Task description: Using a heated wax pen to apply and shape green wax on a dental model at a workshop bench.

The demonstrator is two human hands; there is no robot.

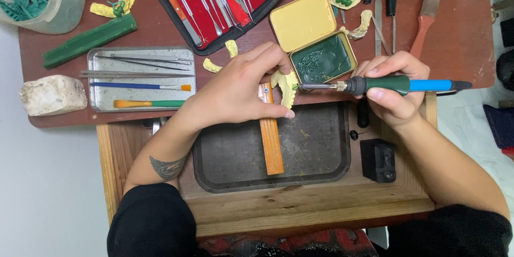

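The left hand [235, 93] pinches a yellow dental cast [285, 84] over the orange wooden peg [271, 134], while the right hand [393, 88] has its fingers wrapped around a green-and-blue electric wax knife [396, 84], its metal tip just beside the cast. This looks like waxing work on the cast, and the next touch calls for a steady, light tip. The left fingers hide most of the cast, so the contact point is unclear; the open tin of green wax [321, 59] sits just beyond them.

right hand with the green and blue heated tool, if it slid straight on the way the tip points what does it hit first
The right hand aims the tool leftward. Its tip looks almost on the yellow dental cast pinched by the left hand, so it probably meets the cast first; depth is unclear.
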